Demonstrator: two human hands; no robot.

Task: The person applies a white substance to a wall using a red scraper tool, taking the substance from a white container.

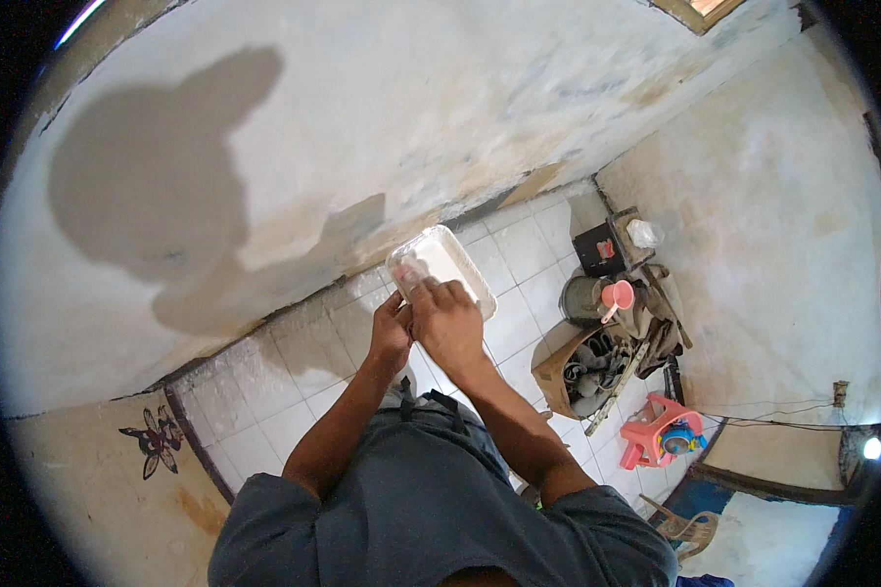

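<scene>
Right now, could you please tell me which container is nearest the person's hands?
The white tray: the right hand overlaps it in view, whereas the grey bucket and cardboard box stand apart, further right.

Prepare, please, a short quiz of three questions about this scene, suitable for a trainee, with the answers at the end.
1. Multiple choice. Of these, the right hand is closest to:
A) a cardboard box
B) a white tray
C) a wall decoration

2. True or false. In the picture, the pink dipper is to the right of the tray.

3. Fill in the missing word. The floor is covered with pale square ____.

Key: 1. B; 2. True; 3. tiles.
</scene>
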